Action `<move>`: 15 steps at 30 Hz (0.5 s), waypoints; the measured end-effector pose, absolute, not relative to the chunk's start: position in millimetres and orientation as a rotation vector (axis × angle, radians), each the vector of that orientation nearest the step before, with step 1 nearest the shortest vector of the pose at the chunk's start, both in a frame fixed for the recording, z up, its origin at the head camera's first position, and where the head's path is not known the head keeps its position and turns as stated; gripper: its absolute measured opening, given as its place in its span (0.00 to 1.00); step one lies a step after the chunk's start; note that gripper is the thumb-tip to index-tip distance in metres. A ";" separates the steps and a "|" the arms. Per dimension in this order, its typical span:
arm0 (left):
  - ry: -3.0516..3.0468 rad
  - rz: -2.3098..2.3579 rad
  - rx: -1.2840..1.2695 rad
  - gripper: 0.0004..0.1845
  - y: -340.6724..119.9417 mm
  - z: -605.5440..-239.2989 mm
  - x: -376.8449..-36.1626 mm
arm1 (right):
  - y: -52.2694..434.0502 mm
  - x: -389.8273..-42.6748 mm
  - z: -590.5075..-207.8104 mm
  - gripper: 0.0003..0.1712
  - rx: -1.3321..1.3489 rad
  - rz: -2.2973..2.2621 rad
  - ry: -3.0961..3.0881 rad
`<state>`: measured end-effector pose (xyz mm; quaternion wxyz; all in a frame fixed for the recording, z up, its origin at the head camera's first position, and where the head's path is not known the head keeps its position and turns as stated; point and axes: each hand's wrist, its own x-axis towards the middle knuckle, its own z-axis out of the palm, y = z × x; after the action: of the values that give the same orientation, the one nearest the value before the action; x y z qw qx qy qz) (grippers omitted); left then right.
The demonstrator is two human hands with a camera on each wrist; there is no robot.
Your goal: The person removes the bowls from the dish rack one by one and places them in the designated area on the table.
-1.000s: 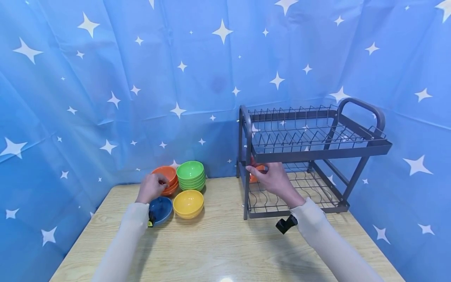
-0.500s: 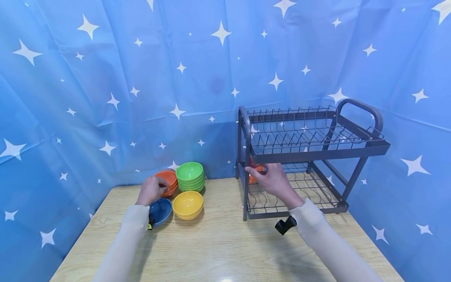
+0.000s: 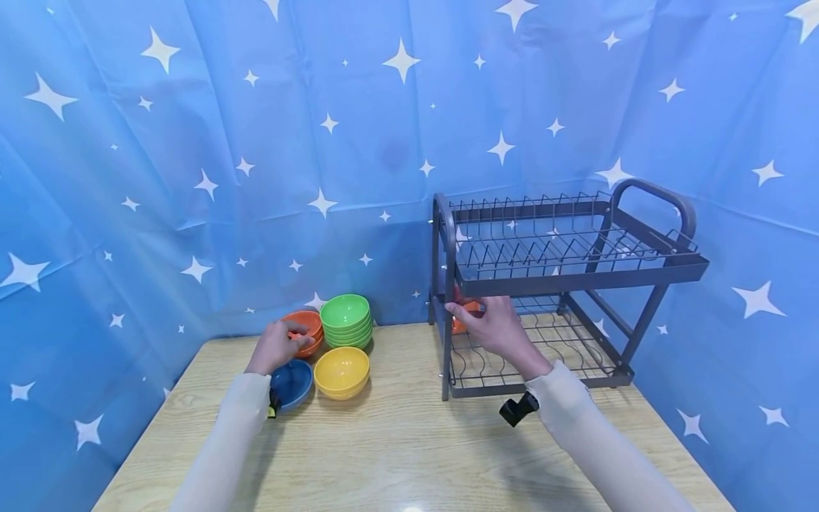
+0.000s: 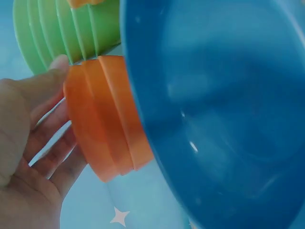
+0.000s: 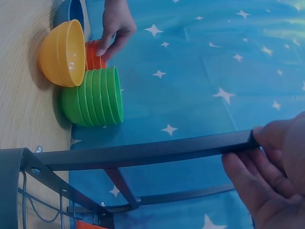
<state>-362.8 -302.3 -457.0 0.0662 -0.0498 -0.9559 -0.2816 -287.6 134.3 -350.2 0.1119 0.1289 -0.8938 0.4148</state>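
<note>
My left hand (image 3: 274, 347) is at the rim of a small stack of orange bowls (image 3: 310, 320) on the left of the table. In the left wrist view, its thumb and spread, nearly straight fingers lie around the rim of these orange bowls (image 4: 107, 119), with a gap before the palm. My right hand (image 3: 500, 328) is at the left side of a dark two-tier dish rack (image 3: 589, 279). The right wrist view shows thumb and fingers pinching the rack's upright (image 5: 190, 149). Behind the right hand, something orange (image 3: 459, 326) shows partly on the lower tier.
Beside the orange stack stand stacked green bowls (image 3: 347, 313). Nearer me are yellow bowls (image 3: 342, 370) and a blue bowl (image 3: 293, 384), which fills much of the left wrist view. A blue star-patterned curtain (image 3: 384, 171) hangs behind the wooden table (image 3: 384, 441).
The top orange bowl has dropped slightly to the right, settling onto its stack. My left fingers, earlier closed on its rim, have spread. The right hand keeps its place on the rack.
</note>
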 end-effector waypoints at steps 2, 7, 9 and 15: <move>-2.861 -0.871 -0.151 0.20 -301.8 -455.4 -361.8 | 134.2 -287.6 -350.4 0.24 0.388 1.219 -2.616; -2.772 -0.918 -0.196 0.25 -296.8 -449.0 -355.6 | 134.0 -287.6 -350.9 0.22 0.413 1.210 -2.595; -2.735 -0.943 -0.219 0.26 -292.2 -446.7 -352.5 | 133.8 -287.8 -351.5 0.22 0.412 1.210 -2.591; -2.627 -0.982 -0.295 0.32 -269.6 -442.8 -345.6 | 132.9 -288.5 -353.6 0.21 0.422 1.204 -2.576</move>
<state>-345.6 -269.6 -442.8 0.1603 -0.1033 -0.9196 -0.3436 -288.5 132.9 -353.6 0.1330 0.1456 -0.8881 0.4152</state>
